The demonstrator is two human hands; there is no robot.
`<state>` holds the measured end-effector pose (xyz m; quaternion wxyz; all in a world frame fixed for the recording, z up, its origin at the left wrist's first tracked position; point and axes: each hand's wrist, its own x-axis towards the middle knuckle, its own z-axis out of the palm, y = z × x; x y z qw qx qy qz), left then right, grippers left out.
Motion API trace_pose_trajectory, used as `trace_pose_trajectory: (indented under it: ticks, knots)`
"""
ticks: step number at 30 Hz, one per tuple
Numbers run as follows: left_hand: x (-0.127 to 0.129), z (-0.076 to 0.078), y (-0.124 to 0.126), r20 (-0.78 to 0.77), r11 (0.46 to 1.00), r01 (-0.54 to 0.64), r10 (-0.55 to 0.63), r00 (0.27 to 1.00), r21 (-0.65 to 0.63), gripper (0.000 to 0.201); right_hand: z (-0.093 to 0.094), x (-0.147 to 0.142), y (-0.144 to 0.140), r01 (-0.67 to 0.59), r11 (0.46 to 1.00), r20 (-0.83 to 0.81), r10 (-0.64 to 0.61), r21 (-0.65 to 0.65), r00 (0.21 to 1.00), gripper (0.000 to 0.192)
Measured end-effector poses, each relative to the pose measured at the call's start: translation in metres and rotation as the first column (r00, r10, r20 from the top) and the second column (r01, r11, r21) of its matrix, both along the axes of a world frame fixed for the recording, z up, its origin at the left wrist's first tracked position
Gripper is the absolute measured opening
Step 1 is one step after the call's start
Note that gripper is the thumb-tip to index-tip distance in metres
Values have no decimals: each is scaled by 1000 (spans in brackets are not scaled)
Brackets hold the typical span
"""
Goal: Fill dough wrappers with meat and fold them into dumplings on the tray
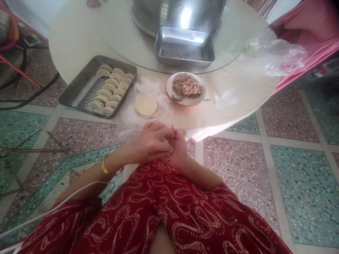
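Observation:
My left hand (156, 141), with a gold bracelet at its wrist, lies over my right hand (180, 150) at the table's front edge, above my lap. Its fingers curl in against the right palm. Whether anything sits between the two hands is hidden. On the right hand the thumb points up with a whitish tip; its other fingers are mostly covered. Just beyond the hands, a stack of round dumpling wrappers (147, 105) rests on a plastic bag (125, 121). A bowl (167, 88) of minced filling (187, 86) stands to its right, with a spoon (197, 100) lying in it.
At the left, a metal tray (76, 90) holds rows of folded dumplings (109, 86). Another metal tray (184, 63) stands on the glass turntable (123, 44) before a large perforated metal colander (177, 14). A clear plastic bag (275, 53) lies at the right edge.

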<state>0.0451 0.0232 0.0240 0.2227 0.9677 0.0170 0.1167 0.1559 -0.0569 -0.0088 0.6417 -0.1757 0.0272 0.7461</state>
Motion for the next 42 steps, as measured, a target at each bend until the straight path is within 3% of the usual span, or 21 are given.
trace_pose_trajectory:
  ticks: [5,7,9,12,19,25,31,38,42]
  knots:
    - [2,-2,0,72,1000,-2,1,997,20,17,-3,1,0,3,1000,-2,-3,13,1000,39]
    - [-1,0,2,122,1000,-17,15,992,15,10,-2,2,-1,-32,999,-39,32,-5,999,42]
    - [-6,3,6,167,999,-49,45,985,22,16,2,3,-2,-48,998,-79,45,-33,996,46]
    - [-13,4,11,241,993,-103,88,966,49,11,8,2,-1,-3,995,-98,-7,-96,995,49]
    - [-15,-6,13,358,985,-108,54,932,133,6,6,0,0,5,994,-124,-19,-112,992,47]
    - [-13,-7,12,315,989,-123,89,945,88,12,6,1,1,0,994,-95,-11,-111,995,40]
    - [-10,-8,12,211,991,-97,77,974,89,25,6,0,2,-8,995,-95,-1,-95,995,51]
    - [-8,-5,13,124,997,-74,71,990,19,21,7,1,1,-39,993,-101,28,-108,995,55]
    - [-5,-3,12,152,999,-32,29,988,14,18,9,0,2,-37,992,-83,27,-124,996,53]
